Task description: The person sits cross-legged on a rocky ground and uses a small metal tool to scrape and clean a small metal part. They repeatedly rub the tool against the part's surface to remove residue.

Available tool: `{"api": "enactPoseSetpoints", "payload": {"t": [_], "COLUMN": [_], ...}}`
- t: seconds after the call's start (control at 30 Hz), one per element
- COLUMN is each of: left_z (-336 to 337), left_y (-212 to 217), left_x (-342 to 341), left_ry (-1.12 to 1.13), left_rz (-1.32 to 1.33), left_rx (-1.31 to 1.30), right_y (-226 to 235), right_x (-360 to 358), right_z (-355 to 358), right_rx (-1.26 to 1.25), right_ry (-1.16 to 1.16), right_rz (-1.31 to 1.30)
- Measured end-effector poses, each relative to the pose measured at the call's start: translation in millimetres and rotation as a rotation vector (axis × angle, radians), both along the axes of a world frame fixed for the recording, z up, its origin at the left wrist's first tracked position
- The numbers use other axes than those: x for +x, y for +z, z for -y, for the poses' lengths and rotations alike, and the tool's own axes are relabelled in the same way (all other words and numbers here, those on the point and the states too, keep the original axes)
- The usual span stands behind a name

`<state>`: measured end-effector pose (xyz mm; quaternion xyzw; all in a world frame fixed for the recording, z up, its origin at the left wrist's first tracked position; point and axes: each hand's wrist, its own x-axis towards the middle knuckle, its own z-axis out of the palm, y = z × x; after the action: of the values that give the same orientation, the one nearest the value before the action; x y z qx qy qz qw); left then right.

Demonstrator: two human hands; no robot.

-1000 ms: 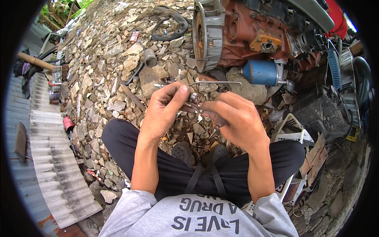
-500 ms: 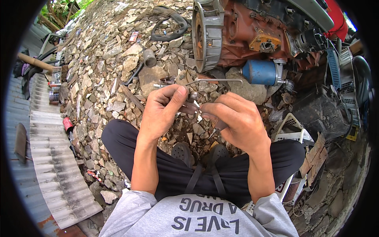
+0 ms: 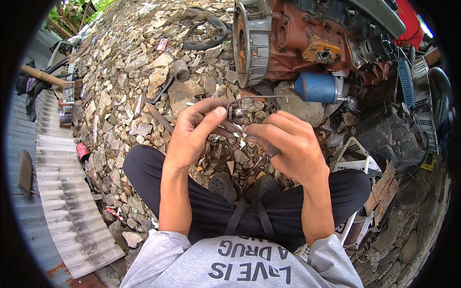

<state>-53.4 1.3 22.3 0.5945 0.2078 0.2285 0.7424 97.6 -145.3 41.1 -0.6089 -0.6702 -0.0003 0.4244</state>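
Note:
In front of my knees, my left hand (image 3: 196,126) is closed with thumb and fingers around a small metal part with a thin bent metal rod (image 3: 261,97). The rod runs out to the right above my right hand, and its far tip hooks downward. My right hand (image 3: 294,144) is pinched close beside the part, its fingertips near a small pale piece (image 3: 239,128) between the two hands. Something dark with a thin tip shows under the right fingers, but they hide what it is.
Stones and rubble (image 3: 129,96) cover the ground. A rust-red engine (image 3: 297,38) with a blue cylindrical filter (image 3: 314,88) stands ahead to the right. A metal cup (image 3: 181,70) and a black rubber loop (image 3: 207,38) lie beyond my hands. Corrugated sheets (image 3: 72,192) line the left; a white crate (image 3: 355,151) is right.
The bent rod has turned and shifted slightly left, so its bend near my left fingers shows more. My left fingers have changed their hold; my right hand has hardly moved.

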Motion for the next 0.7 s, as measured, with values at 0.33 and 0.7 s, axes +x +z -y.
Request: {"api": "enactPoseSetpoints", "payload": {"t": [0.33, 0.7], "left_z": [-3, -6], "left_y": [-5, -8], "left_x": [-3, -3], "left_ry": [0.094, 0.113], "left_rz": [0.020, -0.057], "left_rx": [0.037, -0.013], "right_y": [-5, -3], "right_x": [2, 1], "right_z": [-2, -3], "right_rx": [-0.062, -0.094], "right_ry": [-0.012, -0.002], "right_rz": [0.055, 0.094]}}
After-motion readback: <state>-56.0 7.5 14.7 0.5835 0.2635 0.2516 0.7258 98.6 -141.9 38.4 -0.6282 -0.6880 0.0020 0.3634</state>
